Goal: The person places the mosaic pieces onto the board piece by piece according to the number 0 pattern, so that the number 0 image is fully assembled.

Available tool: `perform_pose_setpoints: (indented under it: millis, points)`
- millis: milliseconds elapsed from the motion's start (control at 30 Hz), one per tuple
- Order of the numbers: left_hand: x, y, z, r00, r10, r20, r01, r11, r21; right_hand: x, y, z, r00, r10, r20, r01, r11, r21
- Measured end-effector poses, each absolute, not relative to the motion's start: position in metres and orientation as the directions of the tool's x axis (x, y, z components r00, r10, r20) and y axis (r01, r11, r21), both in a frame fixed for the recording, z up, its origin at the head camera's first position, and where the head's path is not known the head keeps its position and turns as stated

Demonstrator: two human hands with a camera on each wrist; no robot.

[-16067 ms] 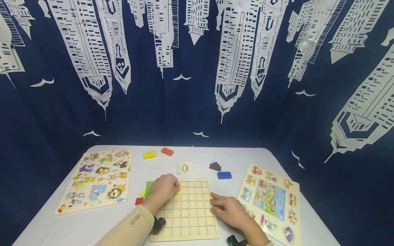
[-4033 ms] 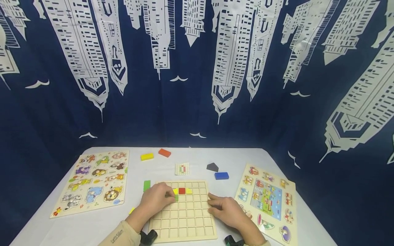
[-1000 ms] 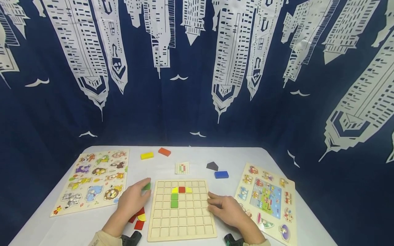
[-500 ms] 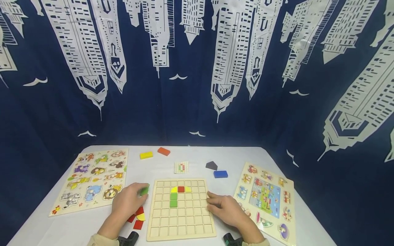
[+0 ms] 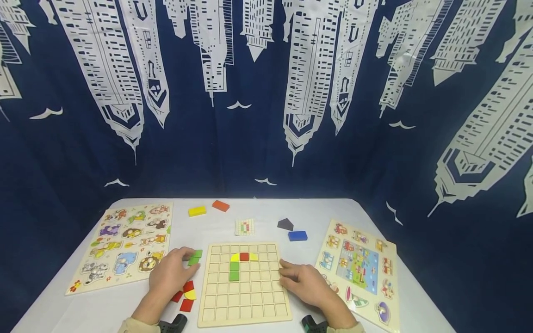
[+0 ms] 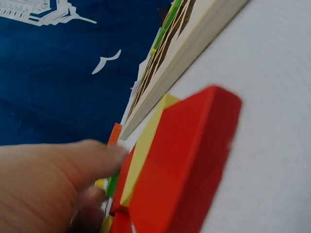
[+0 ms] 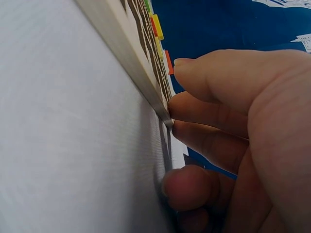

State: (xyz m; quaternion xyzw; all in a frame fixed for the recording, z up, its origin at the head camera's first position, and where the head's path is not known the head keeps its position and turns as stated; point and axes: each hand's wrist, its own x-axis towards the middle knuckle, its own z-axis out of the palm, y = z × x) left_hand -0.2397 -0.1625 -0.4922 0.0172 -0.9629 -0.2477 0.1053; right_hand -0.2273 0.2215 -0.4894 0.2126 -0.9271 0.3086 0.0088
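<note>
A wooden grid board (image 5: 245, 305) lies on the table. A red square and yellow pieces form a short row on it, with green squares (image 5: 234, 276) below the left one. Left of the board, my left hand (image 5: 168, 273) has its thumb and index finger around a green tile (image 5: 193, 262); another green tile (image 5: 197, 253) lies just beyond. Below this hand are loose red tiles (image 5: 186, 305) and a yellow curved piece (image 5: 189, 294); red tiles loom large in the left wrist view. My right hand (image 5: 306, 282) touches the board's right edge with its fingertips, fingers loosely bent.
A small pattern card (image 5: 244, 227) lies behind the board. Yellow (image 5: 197, 211), orange (image 5: 220, 206) and blue (image 5: 297, 236) blocks and a dark pentagon piece (image 5: 285, 224) lie further back. An animal puzzle (image 5: 139, 273) is at left, another picture puzzle (image 5: 337, 259) at right.
Over the last second my left hand has drawn back slightly, and two green tiles now show apart by its fingers. Earlier it placed red, yellow and green pieces. The right hand stays put.
</note>
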Motion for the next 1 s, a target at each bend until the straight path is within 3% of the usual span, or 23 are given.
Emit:
perform_pose_setpoints:
  millis: [267, 433, 633, 767, 1000]
  points:
    - [-0.238, -0.163, -0.488, -0.973, -0.133, 0.188, -0.02, 0.861, 0.508, -0.227, 0.221, -0.489, -0.914, -0.384, 0.133, -0.385, 0.715, -0.583]
    - [-0.232, -0.152, -0.48, -0.971, -0.093, 0.219, 0.045, 0.831, 0.555, -0.226, 0.221, -0.489, -0.913, -0.384, 0.136, -0.388, 0.717, -0.579]
    - [-0.218, -0.122, -0.478, -0.98, 0.026, 0.198, 0.151, 0.75, 0.645, -0.226, 0.221, -0.488, -0.909, -0.392, 0.143, -0.398, 0.709, -0.582]
    - [-0.208, -0.107, -0.481, -0.969, 0.173, 0.176, 0.247, 0.69, 0.681, -0.226, 0.222, -0.488, -0.906, -0.397, 0.148, -0.404, 0.703, -0.585]
    - [-0.204, -0.102, -0.489, -0.892, 0.402, 0.206, 0.441, 0.674, 0.593, -0.224, 0.222, -0.487, -0.895, -0.413, 0.169, -0.429, 0.689, -0.584]
